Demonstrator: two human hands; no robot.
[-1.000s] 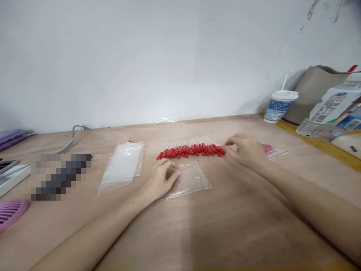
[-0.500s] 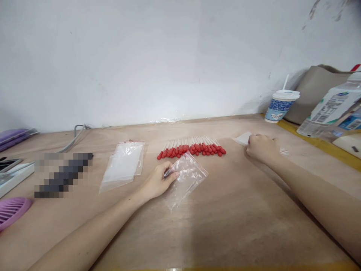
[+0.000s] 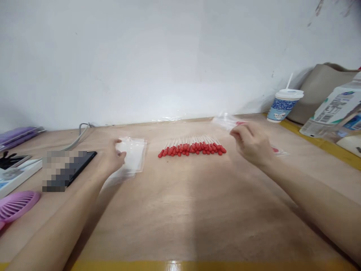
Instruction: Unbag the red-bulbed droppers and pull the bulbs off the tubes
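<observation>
My left hand [image 3: 111,160] is at the left edge of a stack of clear zip bags [image 3: 134,156], thumb and fingers apart. Whether it touches the top bag is hard to tell. Out to the right, my right hand [image 3: 251,145] pinches a blurred clear plastic bag [image 3: 225,121] with a bit of red showing near the fingertips. Between the hands lies a row of thin pale sticks with red, lumpy heads [image 3: 191,148], heads toward me. Another clear bag with something red in it [image 3: 278,150] lies partly behind my right wrist.
At the back right stand a paper cup with a straw [image 3: 284,106], a plastic bottle [image 3: 328,107] and a grey-beige bag [image 3: 313,88]. On the left lie a dark phone-like object [image 3: 81,167], a pink fan [image 3: 21,207], a cable [image 3: 75,141] and a purple packet [image 3: 19,137].
My left hand has moved left to the bag stack, and the clear bag it held is gone from the middle. My right hand has lifted and moved slightly left, with a clear bag now showing in it.
</observation>
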